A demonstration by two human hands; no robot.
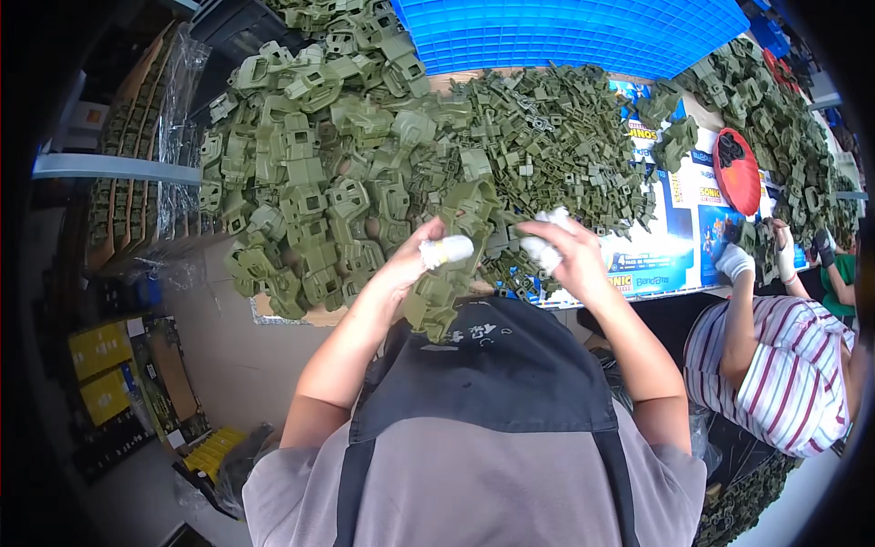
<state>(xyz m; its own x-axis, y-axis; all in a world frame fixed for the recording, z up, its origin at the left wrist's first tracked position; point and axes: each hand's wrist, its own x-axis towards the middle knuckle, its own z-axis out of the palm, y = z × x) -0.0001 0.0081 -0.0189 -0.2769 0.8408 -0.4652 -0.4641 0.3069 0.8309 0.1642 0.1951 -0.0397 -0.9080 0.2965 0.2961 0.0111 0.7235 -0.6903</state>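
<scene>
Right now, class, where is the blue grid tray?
In the head view, the blue grid tray lies at the top centre-right, at the far edge of the table, just beyond the heap of olive-green plastic parts.

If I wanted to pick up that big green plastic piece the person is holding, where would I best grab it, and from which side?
Probably by its upper half, one hand on each side, as the left hand and right hand do now. The long green plastic part hangs upright over the table edge, its lower end free above the apron. Its open, ribbed frame should give fingers edges to hook. Come from the near side; the pile of green parts crowds the far side.
</scene>
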